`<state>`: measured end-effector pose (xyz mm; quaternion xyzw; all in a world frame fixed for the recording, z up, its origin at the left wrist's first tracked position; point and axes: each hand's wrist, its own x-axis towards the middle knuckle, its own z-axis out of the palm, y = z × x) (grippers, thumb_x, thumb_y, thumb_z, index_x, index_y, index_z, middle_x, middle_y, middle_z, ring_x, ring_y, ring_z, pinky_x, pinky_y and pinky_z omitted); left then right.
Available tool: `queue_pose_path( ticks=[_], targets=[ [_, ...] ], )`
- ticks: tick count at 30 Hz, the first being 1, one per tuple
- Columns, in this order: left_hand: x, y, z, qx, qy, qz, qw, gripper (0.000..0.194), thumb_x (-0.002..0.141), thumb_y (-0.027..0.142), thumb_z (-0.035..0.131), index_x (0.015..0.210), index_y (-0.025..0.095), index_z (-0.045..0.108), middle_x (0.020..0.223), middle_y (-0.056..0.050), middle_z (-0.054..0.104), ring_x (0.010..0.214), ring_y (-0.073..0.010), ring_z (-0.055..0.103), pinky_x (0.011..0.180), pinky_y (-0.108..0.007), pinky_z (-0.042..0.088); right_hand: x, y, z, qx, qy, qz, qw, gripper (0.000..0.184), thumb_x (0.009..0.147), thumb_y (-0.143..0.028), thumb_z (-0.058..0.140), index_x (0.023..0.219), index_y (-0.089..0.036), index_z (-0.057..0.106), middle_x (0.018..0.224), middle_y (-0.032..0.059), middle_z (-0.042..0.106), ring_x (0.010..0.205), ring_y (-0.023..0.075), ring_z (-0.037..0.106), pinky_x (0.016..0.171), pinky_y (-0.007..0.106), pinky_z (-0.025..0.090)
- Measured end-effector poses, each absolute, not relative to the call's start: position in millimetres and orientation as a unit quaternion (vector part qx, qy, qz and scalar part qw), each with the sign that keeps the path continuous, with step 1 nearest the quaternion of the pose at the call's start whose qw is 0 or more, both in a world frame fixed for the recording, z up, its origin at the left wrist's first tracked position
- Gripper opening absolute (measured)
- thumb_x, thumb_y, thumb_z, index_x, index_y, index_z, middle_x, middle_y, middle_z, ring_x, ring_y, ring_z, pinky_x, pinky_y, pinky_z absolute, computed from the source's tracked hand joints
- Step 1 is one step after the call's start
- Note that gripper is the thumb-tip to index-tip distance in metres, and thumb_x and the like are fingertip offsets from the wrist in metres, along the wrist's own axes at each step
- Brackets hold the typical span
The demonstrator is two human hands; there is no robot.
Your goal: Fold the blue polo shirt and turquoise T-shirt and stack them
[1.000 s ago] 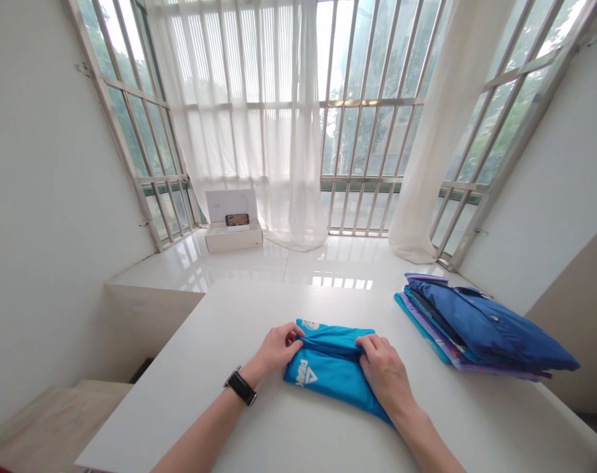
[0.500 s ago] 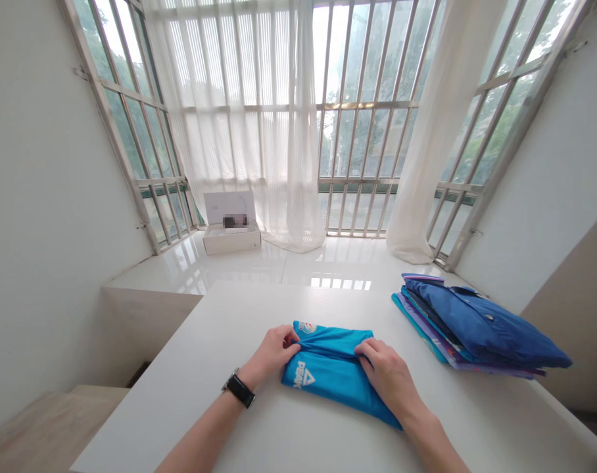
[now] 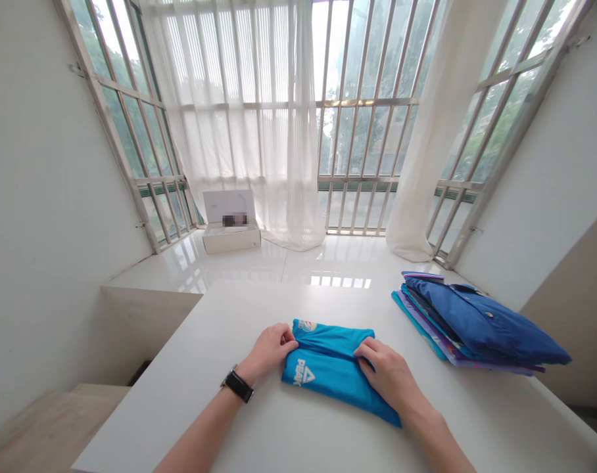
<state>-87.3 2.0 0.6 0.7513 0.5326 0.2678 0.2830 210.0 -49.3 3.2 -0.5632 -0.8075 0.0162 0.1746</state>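
A folded bright blue sports shirt [image 3: 328, 378] with a white logo lies on the white table [image 3: 288, 433] in front of me. My left hand [image 3: 271, 348], with a black watch on the wrist, pinches the shirt's left edge near its upper fold. On the right side, my right hand [image 3: 387, 374] rests on the cloth, its fingers closed on the fold there. Both hands grip the same crease across the shirt's top part.
A stack of folded clothes [image 3: 471, 325], topped by a dark blue shirt, sits at the table's right side. Beyond the table, a glossy white ledge holds an open white box [image 3: 229, 226] below barred windows with sheer curtains [image 3: 259, 118].
Both hands keep their grip on the shirt's fold and have shifted only slightly. The view has tilted a little; the shirt lies in much the same place.
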Motion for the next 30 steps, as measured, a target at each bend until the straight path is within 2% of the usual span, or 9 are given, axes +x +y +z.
queue_pose_path(
  ticks=[4,7,11,15,18,22,24,30],
  targets=[
    [-88,3,0,0.763,0.527,0.258,0.272,0.014,0.081,0.033,0.058,0.074,0.021,0.063,0.078,-0.001,0.067,0.072,-0.0184,0.06,0.065,-0.029,0.044,210,-49,2,-0.56,-0.811,0.026,0.169,0.027,0.094,-0.02,0.041,0.092,-0.025,0.067,0.098,0.0035,0.069,0.086,0.0195,0.067,0.078,0.031,0.051],
    [-89,4,-1,0.78,0.509,0.256,0.257,0.012,0.082,0.031,0.058,0.078,0.021,0.064,0.084,-0.003,0.066,0.079,-0.02,0.061,0.071,-0.031,0.047,208,-49,2,-0.569,-0.806,0.022,0.164,0.026,0.095,-0.021,0.042,0.093,-0.025,0.067,0.097,0.0026,0.069,0.085,0.0187,0.068,0.075,0.029,0.05],
    [-92,1,3,0.812,0.472,0.262,0.223,0.008,0.084,0.025,0.057,0.085,0.021,0.063,0.099,-0.006,0.064,0.097,-0.0229,0.06,0.089,-0.036,0.048,205,-50,4,-0.581,-0.799,0.005,0.155,0.024,0.093,-0.019,0.043,0.092,-0.025,0.066,0.094,0.0018,0.067,0.083,0.0176,0.067,0.073,0.027,0.048],
    [-83,-7,20,0.848,0.442,0.267,0.118,0.018,0.088,0.017,0.049,0.097,0.022,0.064,0.12,-0.01,0.062,0.111,-0.0261,0.058,0.098,-0.043,0.047,205,-51,6,-0.581,-0.8,0.003,0.147,0.021,0.091,-0.017,0.044,0.091,-0.023,0.064,0.092,0.0014,0.065,0.081,0.0157,0.065,0.072,0.025,0.046],
    [-60,-14,31,0.871,0.413,0.255,0.07,0.026,0.097,0.027,0.045,0.117,0.022,0.06,0.136,-0.011,0.057,0.128,-0.0278,0.051,0.107,-0.047,0.043,205,-50,8,-0.575,-0.806,-0.003,0.139,0.021,0.091,-0.017,0.044,0.09,-0.023,0.064,0.091,0.0009,0.064,0.079,0.015,0.063,0.07,0.024,0.044],
    [-25,-14,20,0.906,0.381,0.175,0.059,0.058,0.098,0.053,0.045,0.144,0.019,0.043,0.156,-0.015,0.038,0.146,-0.0326,0.03,0.116,-0.053,0.032,205,-50,8,-0.575,-0.807,-0.009,0.131,0.02,0.092,-0.018,0.045,0.087,-0.024,0.064,0.09,0.0008,0.063,0.079,0.0146,0.061,0.07,0.025,0.042],
    [-16,-12,6,0.908,0.391,0.141,0.054,0.066,0.098,0.059,0.04,0.149,0.018,0.038,0.159,-0.016,0.034,0.147,-0.0344,0.027,0.117,-0.055,0.028,204,-51,8,-0.578,-0.806,-0.014,0.126,0.021,0.093,-0.018,0.045,0.086,-0.023,0.064,0.09,0.0011,0.063,0.08,0.0146,0.061,0.071,0.025,0.041],
    [-13,-10,-18,0.905,0.401,0.141,0.014,0.064,0.1,0.06,0.031,0.149,0.019,0.042,0.156,-0.013,0.04,0.144,-0.032,0.034,0.119,-0.051,0.024,203,-59,8,-0.585,-0.802,-0.024,0.116,0.025,0.096,-0.02,0.042,0.087,-0.022,0.065,0.091,0.0028,0.064,0.083,0.0154,0.061,0.074,0.026,0.041]
  ],
)
